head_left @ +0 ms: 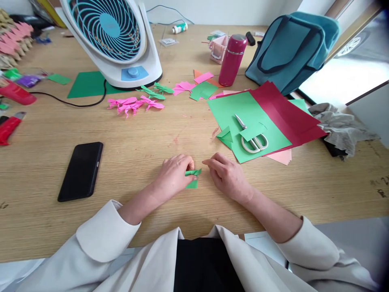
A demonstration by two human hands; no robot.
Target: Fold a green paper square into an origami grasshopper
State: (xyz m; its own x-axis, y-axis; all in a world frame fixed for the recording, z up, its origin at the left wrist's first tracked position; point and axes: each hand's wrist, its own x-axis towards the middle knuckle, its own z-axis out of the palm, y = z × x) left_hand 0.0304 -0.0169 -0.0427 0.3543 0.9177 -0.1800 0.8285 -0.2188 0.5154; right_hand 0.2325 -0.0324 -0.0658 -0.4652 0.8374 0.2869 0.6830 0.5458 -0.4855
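Note:
Between the thumb and fingers of my left hand is a small piece of folded green paper, low over the table in front of me. Its upper edge is creased into a narrow strip, and part of it is hidden by the fingers. Just to the right, my right hand is curled with its index finger and thumb pressed together, apart from the paper. Whether anything sits in that pinch is too small to make out. A folded green triangle and scissors partly under a green scrap lie beyond my right hand.
A black phone lies at left. Pink folded figures and green ones rest before the fan. At right are green sheets, red sheets, a magenta flask and a teal bag.

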